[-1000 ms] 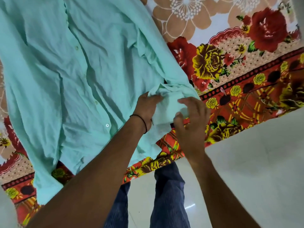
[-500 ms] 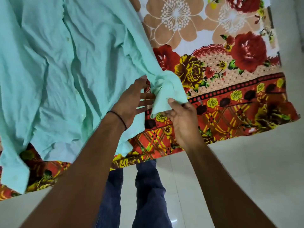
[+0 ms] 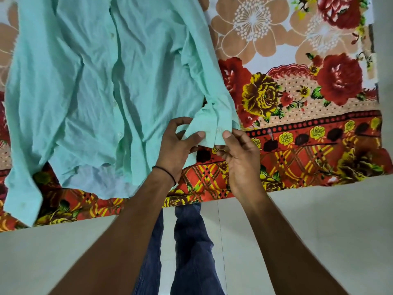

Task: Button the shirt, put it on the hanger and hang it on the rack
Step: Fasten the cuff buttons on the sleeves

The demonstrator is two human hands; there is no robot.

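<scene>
The left forearm and right forearm are bare up to the near edge of view, a thin black band circles the wrist just behind the left hand, and the legs wear dark blue trousers with fine lengthwise ribbing.

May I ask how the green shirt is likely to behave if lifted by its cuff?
Probably floppy: the shirt lies creased, and its cuff bends where the left hand and right hand pinch it. Likely light, being thin cloth. It would probably drape rather than keep shape.
</scene>
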